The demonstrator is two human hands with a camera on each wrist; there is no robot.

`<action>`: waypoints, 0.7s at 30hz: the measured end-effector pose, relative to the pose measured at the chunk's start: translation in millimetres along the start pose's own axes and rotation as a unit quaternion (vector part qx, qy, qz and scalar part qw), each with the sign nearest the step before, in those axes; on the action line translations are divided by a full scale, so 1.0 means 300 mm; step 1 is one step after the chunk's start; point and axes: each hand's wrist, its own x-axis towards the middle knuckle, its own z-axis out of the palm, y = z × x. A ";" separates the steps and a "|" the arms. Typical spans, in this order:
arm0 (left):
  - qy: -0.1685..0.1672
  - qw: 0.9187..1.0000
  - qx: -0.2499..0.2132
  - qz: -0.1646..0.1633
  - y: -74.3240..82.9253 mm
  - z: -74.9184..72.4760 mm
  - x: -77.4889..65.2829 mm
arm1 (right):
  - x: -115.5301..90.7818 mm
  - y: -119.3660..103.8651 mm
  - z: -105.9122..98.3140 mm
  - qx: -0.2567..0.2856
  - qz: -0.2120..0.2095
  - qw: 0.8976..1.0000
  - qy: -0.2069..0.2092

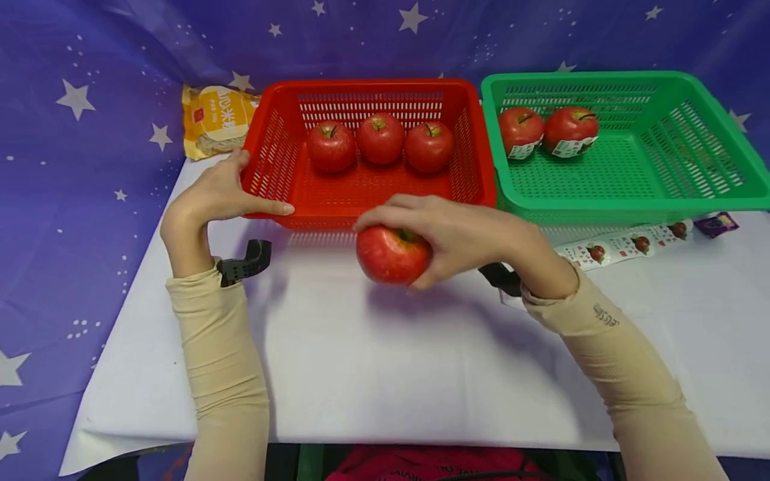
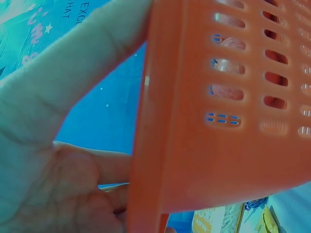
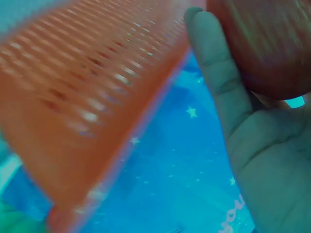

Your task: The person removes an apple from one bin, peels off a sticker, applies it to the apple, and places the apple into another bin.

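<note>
My right hand grips a red apple just in front of the red basket, above the white tablecloth. In the right wrist view this apple fills the upper right corner, against the fingers. My left hand holds the front left corner of the red basket, its thumb lying over the rim. From the left wrist, the rim stands between thumb and fingers. Several apples are in view: three, including a middle apple, sit inside the red basket.
At the right stands a green basket with two labelled apples at its left end. A strip of apple-printed stickers lies before it, near a small purple packet. A yellow food bag is at the back left.
</note>
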 end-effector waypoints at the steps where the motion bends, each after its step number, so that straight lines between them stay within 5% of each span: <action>1: 0.000 1.000 0.001 0.001 0.001 0.000 -0.001 | -0.022 0.006 0.023 0.000 0.010 1.000 0.000; 11: 0.005 1.000 -0.002 0.011 0.002 0.000 -0.005 | -0.119 0.084 0.163 -0.049 0.134 0.990 -0.008; 21: 0.003 1.000 0.000 0.002 -0.004 0.006 0.002 | -0.111 0.136 0.192 -0.065 0.164 0.984 -0.003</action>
